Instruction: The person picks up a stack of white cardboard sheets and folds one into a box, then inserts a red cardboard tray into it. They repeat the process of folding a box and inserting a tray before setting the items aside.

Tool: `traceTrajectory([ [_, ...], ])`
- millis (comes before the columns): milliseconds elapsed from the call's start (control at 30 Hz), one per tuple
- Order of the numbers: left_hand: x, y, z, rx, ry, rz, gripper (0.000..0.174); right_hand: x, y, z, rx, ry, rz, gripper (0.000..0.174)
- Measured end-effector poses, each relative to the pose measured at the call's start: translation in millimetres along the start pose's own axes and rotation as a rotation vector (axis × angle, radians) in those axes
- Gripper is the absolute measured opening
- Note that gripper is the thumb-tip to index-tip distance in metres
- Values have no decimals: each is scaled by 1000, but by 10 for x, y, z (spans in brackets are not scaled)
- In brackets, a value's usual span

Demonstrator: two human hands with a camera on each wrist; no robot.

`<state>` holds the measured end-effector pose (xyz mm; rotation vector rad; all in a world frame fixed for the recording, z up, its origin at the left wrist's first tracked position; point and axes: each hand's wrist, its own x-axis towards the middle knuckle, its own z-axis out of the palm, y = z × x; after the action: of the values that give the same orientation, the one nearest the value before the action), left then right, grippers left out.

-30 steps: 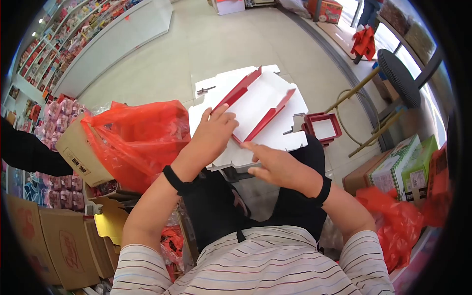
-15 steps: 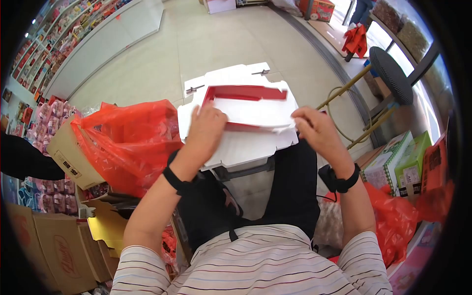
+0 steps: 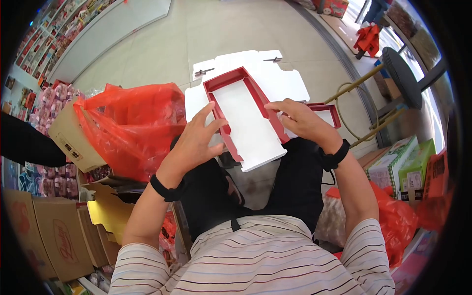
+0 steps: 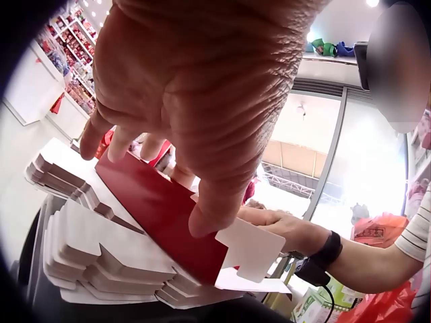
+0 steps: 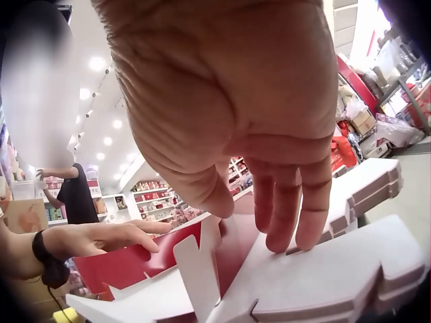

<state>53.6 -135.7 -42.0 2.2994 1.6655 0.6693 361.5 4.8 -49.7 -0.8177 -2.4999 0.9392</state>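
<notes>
A partly folded cardboard box tray [image 3: 248, 120], white inside with raised dark red walls, lies on a stack of flat white cardboard blanks [image 3: 290, 81]. Its near end lies flat as a white flap, and the far end wall stands up. My left hand [image 3: 194, 140] is at the left wall, fingers spread, fingertips right at its top edge; the thumb [image 4: 209, 208] lies along the wall's red outer face. Over the right wall is my right hand [image 3: 305, 120], its fingers [image 5: 306, 208] fairly straight and pointing down beside the wall, index tip at its top edge.
A red folded frame-like box piece [image 3: 332, 113] sits to the right of the stack. Left stands a carton [image 3: 73, 142] with a red plastic bag [image 3: 142, 128]. A stool [image 3: 400, 78], a green box [image 3: 418, 167] and another red bag [image 3: 388, 226] are on the right.
The tray has turned so its length runs toward me, and its far end wall now stands between the side walls. The right hand moved off and came back to the right wall; the left stayed at the left side.
</notes>
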Motion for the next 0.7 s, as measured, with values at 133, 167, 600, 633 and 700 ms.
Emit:
traceTrajectory([
  [133,-41,119,-32,-80,-78,-53,46,78,-49,-12,-18,-63,11,41],
  [167,-39,116,-20,-96,-66,-57,43,91,-56,7,-32,-60,11,40],
  [600,40,-41,-63,-151,-45,-83,20,134,-452,227,64,-4,-10,19],
  [633,50,-47,-57,-125,-27,-92,19,146,-493,287,59,29,-17,20],
  [700,49,-67,-3,-147,86,-125,18,159,-508,381,68,48,61,21],
])
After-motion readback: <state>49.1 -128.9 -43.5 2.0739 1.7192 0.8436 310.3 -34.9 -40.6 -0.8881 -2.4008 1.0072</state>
